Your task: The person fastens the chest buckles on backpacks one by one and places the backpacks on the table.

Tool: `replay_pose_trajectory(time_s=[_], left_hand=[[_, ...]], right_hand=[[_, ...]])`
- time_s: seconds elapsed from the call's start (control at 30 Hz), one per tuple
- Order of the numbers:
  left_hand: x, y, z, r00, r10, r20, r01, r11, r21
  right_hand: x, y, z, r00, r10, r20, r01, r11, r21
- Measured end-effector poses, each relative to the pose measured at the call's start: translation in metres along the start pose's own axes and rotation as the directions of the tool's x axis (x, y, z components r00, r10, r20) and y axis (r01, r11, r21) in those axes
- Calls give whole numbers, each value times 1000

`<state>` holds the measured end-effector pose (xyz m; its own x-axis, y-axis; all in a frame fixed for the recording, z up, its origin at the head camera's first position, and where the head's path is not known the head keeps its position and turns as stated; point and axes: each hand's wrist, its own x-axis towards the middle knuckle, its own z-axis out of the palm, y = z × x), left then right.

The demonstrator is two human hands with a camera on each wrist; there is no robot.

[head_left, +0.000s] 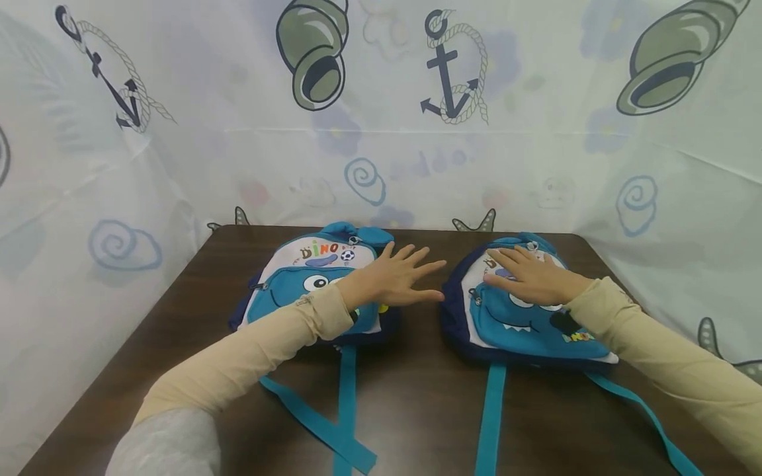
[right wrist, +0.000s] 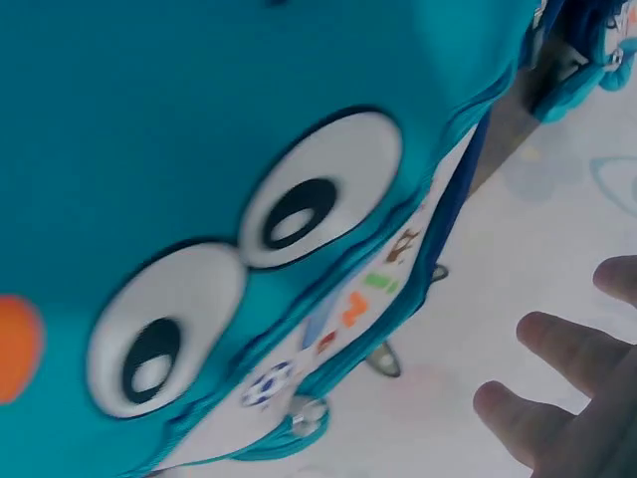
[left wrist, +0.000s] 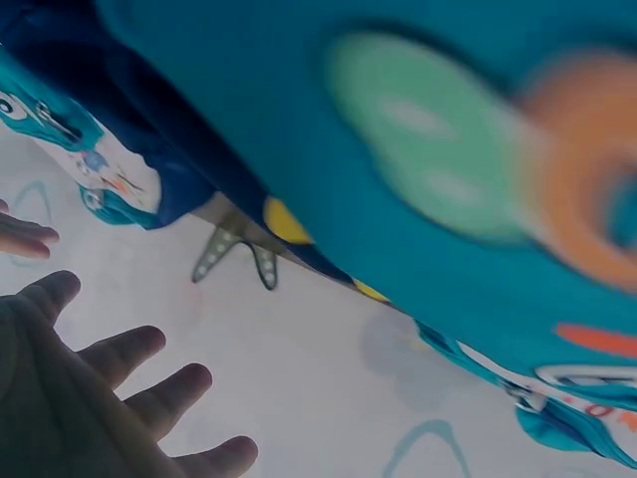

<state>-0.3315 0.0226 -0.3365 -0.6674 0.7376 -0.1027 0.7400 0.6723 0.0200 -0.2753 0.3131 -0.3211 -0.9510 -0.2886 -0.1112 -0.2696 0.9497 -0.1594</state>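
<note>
Two small blue and white children's backpacks with cartoon faces lie on the brown table (head_left: 411,396). My left hand (head_left: 395,276), fingers spread, is over the right side of the left backpack (head_left: 286,291) and reaches toward the gap between the bags. Over the upper part of the right backpack (head_left: 512,330) is my right hand (head_left: 536,274), its fingers spread too. Neither hand grips anything; whether they touch the fabric I cannot tell. In the left wrist view the left hand (left wrist: 100,398) shows straight, parted fingers. The right hand (right wrist: 567,388) looks alike in the right wrist view.
Teal straps (head_left: 347,396) trail from the left backpack toward the front edge, two of them crossing. Another teal strap (head_left: 491,416) hangs forward from the right backpack. A pale cloth (head_left: 381,152) printed with anchors and shells stands behind and beside the table.
</note>
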Motion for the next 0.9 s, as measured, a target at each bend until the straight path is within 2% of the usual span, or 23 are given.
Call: replay_pose_trajectory(time_s=[0.13, 0.3, 0.47, 0.53, 0.6, 0.67, 0.73, 0.77, 0.83, 0.9], left_hand=[[8, 12, 4, 1000, 24, -19, -24, 1000, -2], [12, 27, 14, 1000, 3, -23, -4, 999, -37], [15, 39, 22, 999, -27, -32, 21, 983, -184], [16, 44, 25, 998, -54, -42, 42, 964, -264], [17, 50, 32, 995, -81, -54, 56, 930, -363], [16, 57, 38, 993, -104, -56, 63, 868, -493], [16, 64, 45, 990, -131, -51, 70, 776, -627], [16, 67, 49, 988, -147, -40, 77, 712, -698], [16, 75, 53, 979, -202, -1, 113, 551, -827], [19, 84, 60, 959, -282, 32, 143, 381, -913]], right_hand=[[-13, 15, -2, 997, 70, 27, -70, 997, 26], [-33, 34, 2, 992, 121, 41, -123, 991, 50], [-50, 48, 11, 984, 168, 55, -170, 984, 43], [-55, 52, 14, 982, 179, 63, -181, 983, 35], [-61, 54, 18, 979, 189, 75, -192, 981, 34], [-66, 54, 24, 977, 198, 82, -202, 979, 39], [-69, 54, 32, 978, 198, 73, -201, 979, 38], [-70, 54, 38, 978, 199, 61, -201, 979, 35], [-71, 54, 49, 980, 195, 33, -196, 980, 33], [-72, 54, 62, 982, 190, -3, -189, 981, 29]])
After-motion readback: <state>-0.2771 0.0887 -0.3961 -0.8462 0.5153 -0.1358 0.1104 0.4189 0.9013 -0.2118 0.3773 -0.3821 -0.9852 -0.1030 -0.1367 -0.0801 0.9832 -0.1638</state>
